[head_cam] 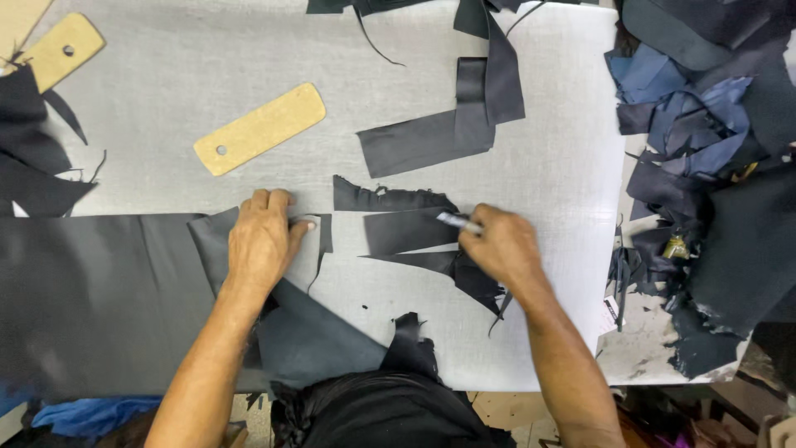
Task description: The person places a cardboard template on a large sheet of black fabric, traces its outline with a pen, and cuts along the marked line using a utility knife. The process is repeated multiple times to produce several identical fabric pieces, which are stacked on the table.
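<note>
My left hand (pixel 262 241) lies flat, fingers together, pressing down a large dark grey sheet of fabric (pixel 99 299) at its folded corner. My right hand (pixel 502 249) is closed around a small silver marker or cutting tool (pixel 458 221), its tip resting on a dark cut fabric piece (pixel 406 231). A jagged dark strip (pixel 385 197) lies just above that piece, and a pointed scrap (pixel 431 262) lies under my right hand. All of it rests on a light grey work table (pixel 207 99).
Two tan cardboard templates with holes lie on the table, one in the middle (pixel 260 129), one at the top left (pixel 60 50). Folded dark strips (pixel 452 124) sit further back. A heap of dark and blue offcuts (pixel 705 149) fills the right side. More scraps lie at the left edge (pixel 29 158).
</note>
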